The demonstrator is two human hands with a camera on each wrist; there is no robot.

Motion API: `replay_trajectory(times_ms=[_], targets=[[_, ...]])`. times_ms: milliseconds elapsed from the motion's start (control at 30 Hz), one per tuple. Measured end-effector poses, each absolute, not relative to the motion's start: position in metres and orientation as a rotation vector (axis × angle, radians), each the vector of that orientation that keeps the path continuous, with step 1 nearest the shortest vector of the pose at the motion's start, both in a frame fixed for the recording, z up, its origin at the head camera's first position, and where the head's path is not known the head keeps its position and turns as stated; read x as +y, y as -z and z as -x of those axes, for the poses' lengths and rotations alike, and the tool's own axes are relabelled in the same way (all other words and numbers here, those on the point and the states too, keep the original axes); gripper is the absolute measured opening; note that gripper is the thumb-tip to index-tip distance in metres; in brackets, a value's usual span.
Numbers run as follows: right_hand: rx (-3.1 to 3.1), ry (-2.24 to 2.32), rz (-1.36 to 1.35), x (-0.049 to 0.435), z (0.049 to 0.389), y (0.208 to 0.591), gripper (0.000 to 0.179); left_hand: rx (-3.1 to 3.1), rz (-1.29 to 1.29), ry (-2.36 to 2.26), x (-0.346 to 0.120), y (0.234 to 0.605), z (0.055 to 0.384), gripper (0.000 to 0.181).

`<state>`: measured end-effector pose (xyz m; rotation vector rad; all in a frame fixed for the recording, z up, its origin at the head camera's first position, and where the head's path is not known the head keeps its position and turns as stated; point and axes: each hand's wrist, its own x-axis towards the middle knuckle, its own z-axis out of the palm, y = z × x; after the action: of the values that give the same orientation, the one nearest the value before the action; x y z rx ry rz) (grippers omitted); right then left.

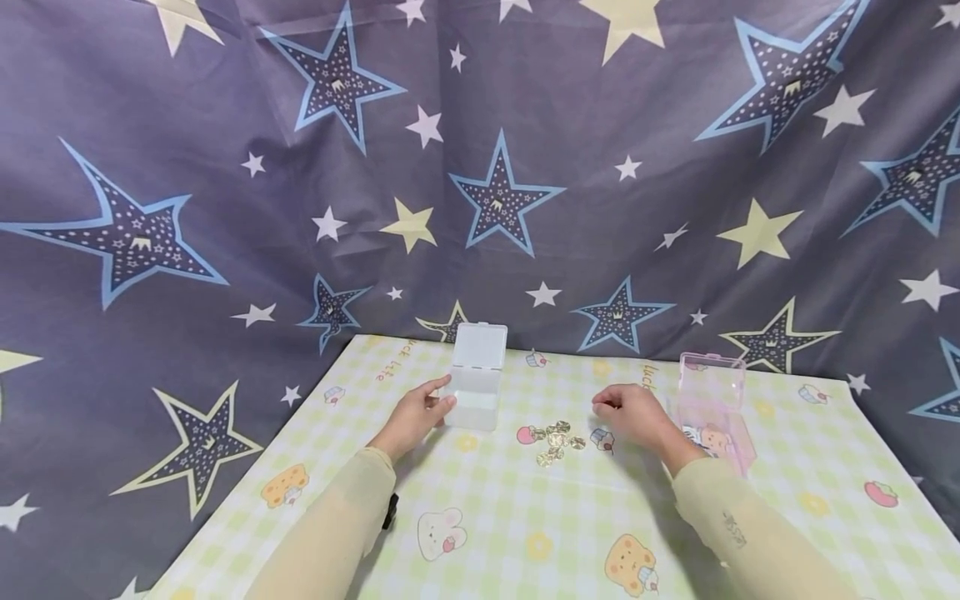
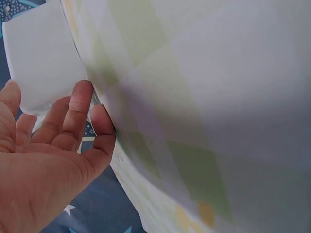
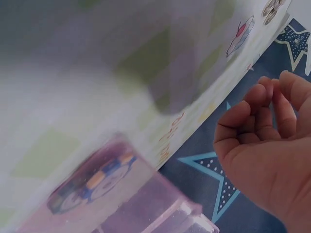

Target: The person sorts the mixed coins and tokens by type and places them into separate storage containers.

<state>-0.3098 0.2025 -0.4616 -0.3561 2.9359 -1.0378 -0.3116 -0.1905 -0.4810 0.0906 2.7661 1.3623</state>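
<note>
A white plastic box (image 1: 474,407) stands at the table's far left with its hinged lid (image 1: 480,346) raised. My left hand (image 1: 416,414) grips its left side, thumb at the near corner; in the left wrist view the fingers (image 2: 77,114) bend against the box (image 2: 43,53). To the right of the box, several shiny gold coins (image 1: 557,439) lie in a loose cluster. My right hand (image 1: 633,414) hovers to the right of these coins, fingers loosely curled. In the right wrist view nothing shows between its fingertips (image 3: 262,90).
A clear pink box (image 1: 738,433) with its lid (image 1: 712,379) up stands beyond my right forearm, which partly covers it. Cartoon figures show on it. A checked cloth with printed pictures (image 1: 540,546) covers the table; a star-patterned curtain (image 1: 525,108) hangs behind.
</note>
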Motion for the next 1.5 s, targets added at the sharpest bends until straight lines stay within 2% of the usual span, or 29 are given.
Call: replay_trajectory(times_ms=[500,967,1500], targets=[[2.723,0.939,0.628,0.195,0.303,0.471,0.016,2.759,-0.059,-1.355,-0.188,0.478,0.310,0.058],[2.707,0.860,0.463,0.176,0.303,0.463,0.020,2.755,-0.052,-1.348,-0.189,0.477,0.309,0.059],[2.792,0.824,0.488,0.174,0.301,0.465,0.021,2.746,-0.051,-1.362,-0.189,0.478,0.310,0.058]])
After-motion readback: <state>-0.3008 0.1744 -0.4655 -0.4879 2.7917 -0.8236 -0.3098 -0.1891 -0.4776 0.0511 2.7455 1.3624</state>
